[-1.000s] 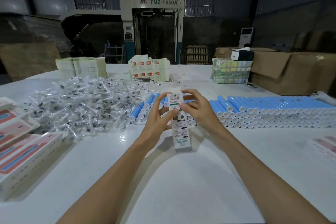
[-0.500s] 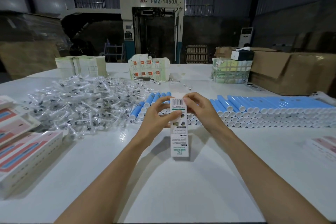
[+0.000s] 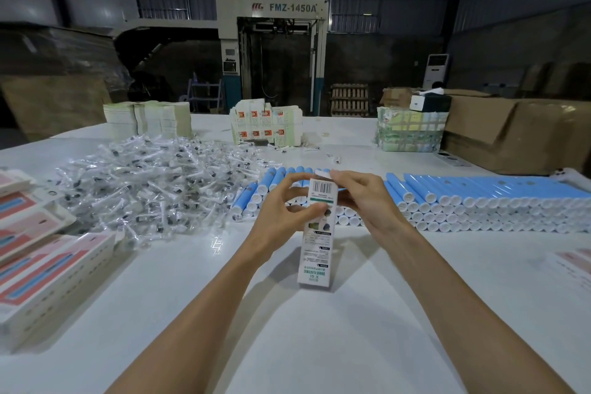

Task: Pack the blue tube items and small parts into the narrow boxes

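A narrow white box (image 3: 316,253) with a barcode stands upright on the white table (image 3: 319,345), bottom end on the surface. My left hand (image 3: 283,209) grips its upper part from the left, thumb across the front. My right hand (image 3: 361,198) holds the top from the right, fingers at the white end flap. Behind the box lie rows of blue tubes with white caps (image 3: 479,198). A heap of small parts in clear wrappers (image 3: 150,189) spreads to the left.
Flat pink-and-blue packs (image 3: 41,269) are stacked at the left edge. Stacks of flat cartons (image 3: 147,120), printed boxes (image 3: 265,126) and a wrapped bundle (image 3: 409,131) line the far side. Brown cardboard boxes (image 3: 518,134) stand at the back right.
The box has come down from a tilted hold and now stands upright on the table. Both hands stayed at its top end, the right fingers working the flap.
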Demonstrator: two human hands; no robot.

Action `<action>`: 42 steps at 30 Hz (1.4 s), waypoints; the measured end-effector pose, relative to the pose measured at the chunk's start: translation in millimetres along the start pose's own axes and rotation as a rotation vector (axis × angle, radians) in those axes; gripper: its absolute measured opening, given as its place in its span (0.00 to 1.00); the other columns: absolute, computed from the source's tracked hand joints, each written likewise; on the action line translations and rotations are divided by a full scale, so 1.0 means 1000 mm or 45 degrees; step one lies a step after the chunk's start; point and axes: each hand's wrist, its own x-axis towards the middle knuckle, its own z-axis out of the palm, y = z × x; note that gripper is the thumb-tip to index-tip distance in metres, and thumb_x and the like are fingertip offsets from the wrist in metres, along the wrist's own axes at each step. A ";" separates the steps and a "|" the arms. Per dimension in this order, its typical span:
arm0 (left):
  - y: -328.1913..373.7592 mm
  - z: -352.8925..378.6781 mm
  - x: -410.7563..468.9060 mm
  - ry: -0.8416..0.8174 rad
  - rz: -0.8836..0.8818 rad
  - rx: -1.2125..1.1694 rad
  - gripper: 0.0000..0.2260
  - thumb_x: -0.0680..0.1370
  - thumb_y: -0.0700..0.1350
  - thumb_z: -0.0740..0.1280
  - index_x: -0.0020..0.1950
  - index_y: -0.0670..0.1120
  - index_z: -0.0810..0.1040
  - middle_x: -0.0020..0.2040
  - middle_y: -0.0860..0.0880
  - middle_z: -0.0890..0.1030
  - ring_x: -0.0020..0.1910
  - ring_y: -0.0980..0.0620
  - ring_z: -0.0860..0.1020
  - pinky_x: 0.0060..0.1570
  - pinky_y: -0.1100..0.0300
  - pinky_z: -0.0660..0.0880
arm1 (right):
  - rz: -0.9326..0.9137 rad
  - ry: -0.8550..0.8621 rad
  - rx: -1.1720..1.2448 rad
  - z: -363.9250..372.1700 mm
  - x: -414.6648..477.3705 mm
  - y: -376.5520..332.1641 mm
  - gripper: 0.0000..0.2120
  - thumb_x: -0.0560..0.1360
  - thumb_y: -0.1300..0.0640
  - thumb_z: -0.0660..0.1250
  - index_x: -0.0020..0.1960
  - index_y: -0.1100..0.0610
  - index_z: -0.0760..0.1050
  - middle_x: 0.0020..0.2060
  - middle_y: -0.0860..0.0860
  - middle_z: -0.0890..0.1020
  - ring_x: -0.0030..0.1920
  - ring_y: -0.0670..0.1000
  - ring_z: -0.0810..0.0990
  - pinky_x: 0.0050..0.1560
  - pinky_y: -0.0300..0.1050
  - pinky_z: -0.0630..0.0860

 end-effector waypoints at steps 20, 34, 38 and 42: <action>-0.001 -0.002 -0.001 -0.098 0.007 0.017 0.23 0.78 0.46 0.79 0.70 0.60 0.77 0.57 0.52 0.87 0.52 0.44 0.88 0.43 0.49 0.86 | -0.141 -0.302 -0.314 -0.019 0.001 -0.004 0.12 0.84 0.50 0.68 0.61 0.53 0.86 0.52 0.53 0.89 0.55 0.55 0.88 0.59 0.49 0.83; -0.006 -0.004 0.003 0.041 -0.005 -0.263 0.20 0.79 0.45 0.78 0.68 0.54 0.76 0.58 0.45 0.87 0.56 0.43 0.87 0.45 0.51 0.84 | -0.046 -0.206 -0.027 -0.008 0.005 0.014 0.15 0.81 0.45 0.70 0.65 0.49 0.82 0.57 0.54 0.87 0.57 0.58 0.86 0.61 0.54 0.82; -0.007 -0.009 0.005 0.192 -0.041 -0.466 0.22 0.77 0.45 0.78 0.68 0.53 0.74 0.56 0.44 0.87 0.54 0.45 0.87 0.50 0.52 0.83 | 0.235 -0.382 -0.036 -0.009 -0.004 0.029 0.23 0.81 0.37 0.68 0.72 0.45 0.75 0.64 0.55 0.84 0.63 0.58 0.82 0.63 0.56 0.80; -0.010 -0.004 0.002 0.202 -0.014 -0.439 0.22 0.77 0.48 0.76 0.69 0.54 0.72 0.55 0.44 0.88 0.55 0.46 0.86 0.58 0.48 0.82 | 0.226 -0.425 0.063 -0.001 -0.016 0.038 0.20 0.85 0.45 0.63 0.76 0.44 0.72 0.67 0.54 0.82 0.68 0.57 0.80 0.65 0.57 0.80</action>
